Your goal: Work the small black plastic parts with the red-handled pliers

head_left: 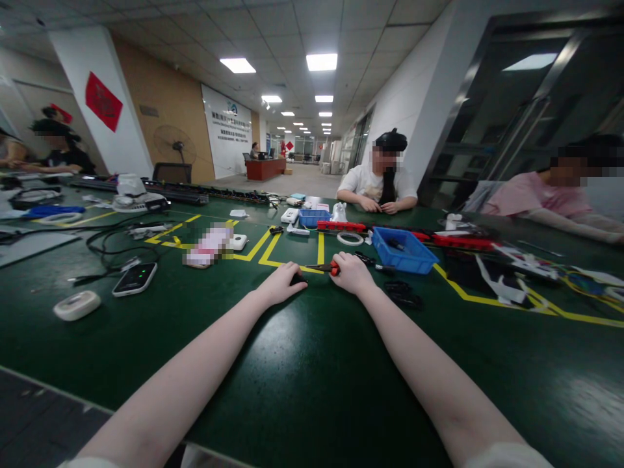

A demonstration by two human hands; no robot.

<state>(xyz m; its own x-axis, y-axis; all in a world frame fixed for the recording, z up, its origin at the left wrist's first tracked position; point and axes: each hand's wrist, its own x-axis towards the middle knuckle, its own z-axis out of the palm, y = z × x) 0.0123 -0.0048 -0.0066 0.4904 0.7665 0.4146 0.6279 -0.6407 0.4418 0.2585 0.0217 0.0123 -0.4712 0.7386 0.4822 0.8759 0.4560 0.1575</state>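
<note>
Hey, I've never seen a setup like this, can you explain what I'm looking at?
There's no machine: these are a person's own bare hands, seen from a camera worn on their head, looking forward and down. The right hand holds a red-handled tool, its dark tip pointing toward the left hand, which holds a small dark object, mostly hidden. On the green table are yellow tape lines, a blue bin and a white-edged device with green lights. Another person sits across.

Black item (pixel 299 279): mostly hidden in left hand (pixel 280 284), kind unclear. Red-handled tool (pixel 334 268): grip partly covered by right hand (pixel 353 273).
</note>
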